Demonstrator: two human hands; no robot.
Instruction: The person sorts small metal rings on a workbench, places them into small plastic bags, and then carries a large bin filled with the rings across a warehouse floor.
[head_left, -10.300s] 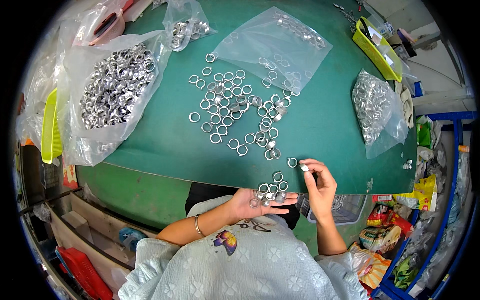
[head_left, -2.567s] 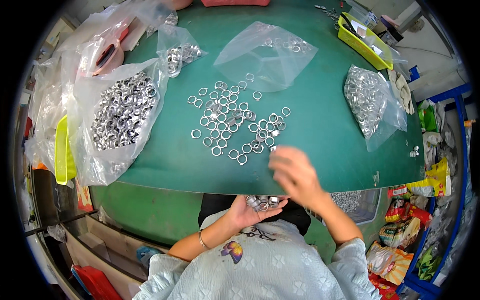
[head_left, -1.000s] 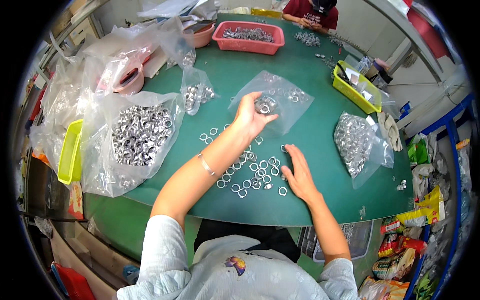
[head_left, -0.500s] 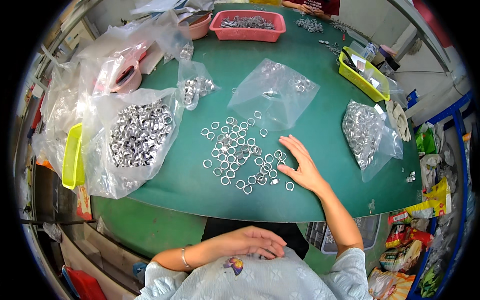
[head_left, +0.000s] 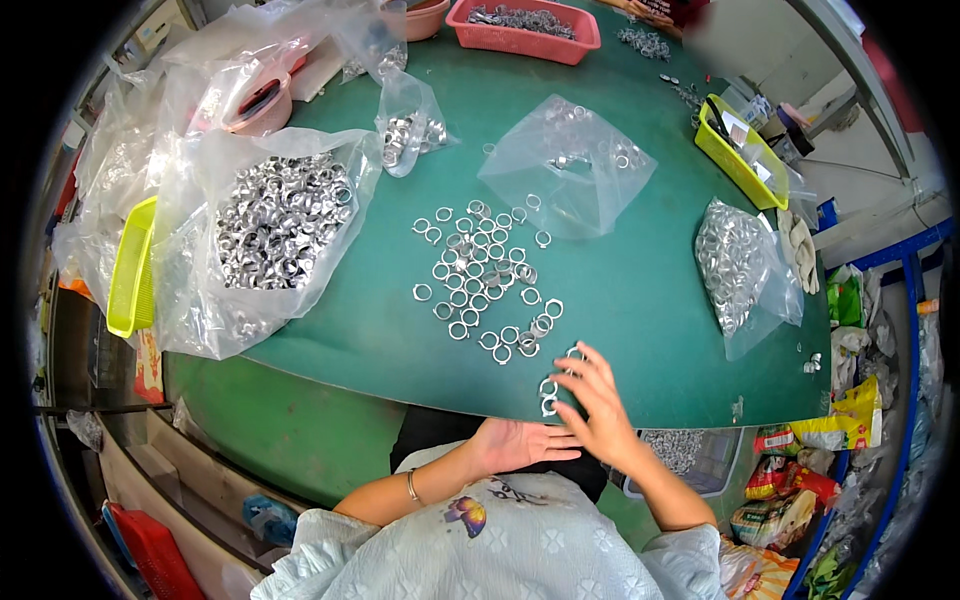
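Note:
My right hand (head_left: 600,408) is over the table's front edge, fingers spread and slightly bent. Several silvery metal rings (head_left: 548,387) lie beside and partly under its fingertips. Palm up, my left hand (head_left: 515,444) is held just below the table edge, its fingers stretched out toward the right hand and nothing on the palm. Farther in lies a loose spread of metal rings (head_left: 471,292) with small lugs, some of them overlapping. Behind them, a clear plastic bag (head_left: 580,195) lies flat with a few rings in it.
A large open bag of rings (head_left: 285,225) stands at the left beside a yellow-green basket (head_left: 132,265). At the right are a filled bag (head_left: 730,265) and a yellow basket (head_left: 735,165). A pink tray (head_left: 520,40) stands far back, near another person's hands (head_left: 645,12).
My right hand has come back toward the table edge, and several rings now lie there beside it. My left hand has turned palm up and moved toward the edge. The view has shifted.

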